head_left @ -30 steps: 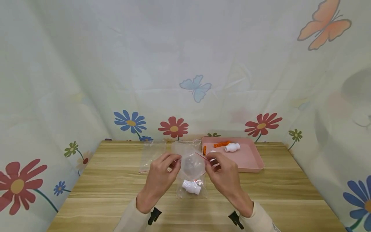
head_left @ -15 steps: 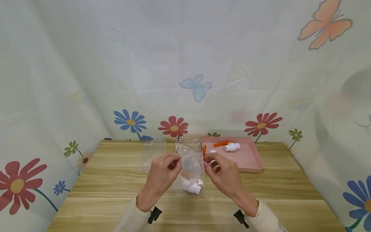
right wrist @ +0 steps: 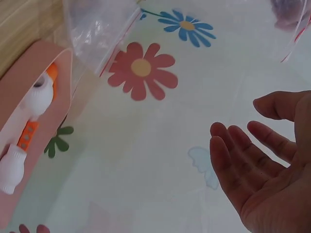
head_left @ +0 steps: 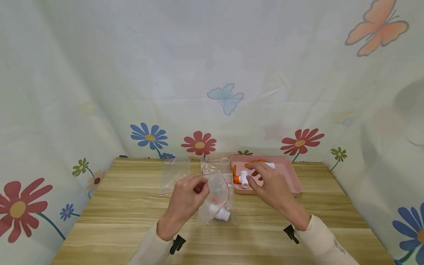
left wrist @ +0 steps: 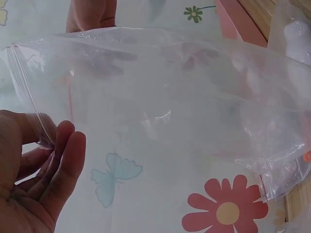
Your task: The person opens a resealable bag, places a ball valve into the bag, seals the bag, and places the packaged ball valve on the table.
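I see the left hand (head_left: 185,194) pinching 1 clear bag (head_left: 215,189) at its edge; the right hand (head_left: 274,186), loosely spread, hangs apart from it, near the pink tray (head_left: 291,179).

The wood-patterned surface (head_left: 112,217) carries a flat clear bag (head_left: 175,173) beyond my left hand (head_left: 186,195); between this and my right hand (head_left: 274,186), a filled clear bag (head_left: 233,200), with more clear plastic (head_left: 215,165) behind it; beyond my right hand, a pink tray (head_left: 289,178).
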`<state>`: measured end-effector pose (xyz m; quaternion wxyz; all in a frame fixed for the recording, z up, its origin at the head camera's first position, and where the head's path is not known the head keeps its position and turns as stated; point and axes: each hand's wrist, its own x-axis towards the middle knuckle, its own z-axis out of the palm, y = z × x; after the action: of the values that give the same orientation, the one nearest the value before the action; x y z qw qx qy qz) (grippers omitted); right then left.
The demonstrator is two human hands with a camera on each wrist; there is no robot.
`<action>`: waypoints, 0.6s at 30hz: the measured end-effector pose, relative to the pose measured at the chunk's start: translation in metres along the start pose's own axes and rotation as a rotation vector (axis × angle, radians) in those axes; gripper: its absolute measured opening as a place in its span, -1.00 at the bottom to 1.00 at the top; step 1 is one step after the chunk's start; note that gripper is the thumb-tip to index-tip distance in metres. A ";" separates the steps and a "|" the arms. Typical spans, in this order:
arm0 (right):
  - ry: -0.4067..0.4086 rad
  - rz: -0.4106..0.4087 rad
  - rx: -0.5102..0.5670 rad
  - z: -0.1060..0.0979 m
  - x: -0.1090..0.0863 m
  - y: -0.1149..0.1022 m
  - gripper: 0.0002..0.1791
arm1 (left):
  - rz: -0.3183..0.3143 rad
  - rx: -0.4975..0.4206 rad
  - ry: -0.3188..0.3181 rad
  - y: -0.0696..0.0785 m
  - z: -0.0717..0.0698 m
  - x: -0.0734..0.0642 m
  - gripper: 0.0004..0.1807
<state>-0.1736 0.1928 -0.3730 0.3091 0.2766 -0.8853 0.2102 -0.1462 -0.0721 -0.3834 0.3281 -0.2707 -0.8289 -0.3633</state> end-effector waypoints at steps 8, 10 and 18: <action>-0.066 -0.023 -0.195 -0.002 0.013 0.029 -0.66 | -0.010 0.007 -0.002 0.001 0.000 0.001 -0.91; -0.111 -0.012 -0.260 -0.001 0.016 0.035 -0.67 | -0.012 0.006 -0.001 0.001 0.000 0.001 -0.90; -0.330 0.109 -0.215 0.015 0.030 0.062 -0.61 | -0.019 0.012 -0.001 0.003 -0.001 0.002 -0.92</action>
<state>-0.2379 0.2207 -0.3758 0.1760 0.2244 -0.9549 0.0828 -0.1453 -0.0706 -0.3804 0.3257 -0.2611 -0.8339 -0.3611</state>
